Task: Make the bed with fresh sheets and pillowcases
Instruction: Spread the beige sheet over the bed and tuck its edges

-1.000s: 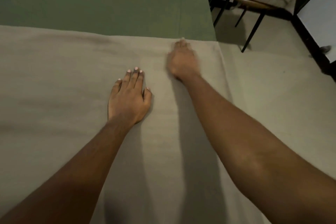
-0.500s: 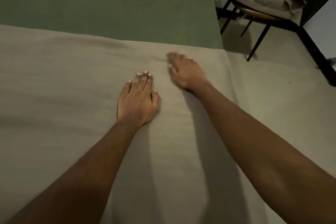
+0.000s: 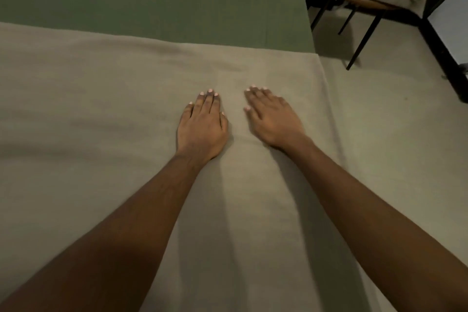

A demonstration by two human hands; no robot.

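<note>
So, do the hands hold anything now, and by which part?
Nothing is held. The left hand and the right hand both lie flat, fingers straight, on top of the beige sheet, gripping no part of it.

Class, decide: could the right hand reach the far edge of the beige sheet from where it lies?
Probably yes: the right hand lies flat on the beige sheet, and only bare cloth lies between its fingers and that edge.
</note>
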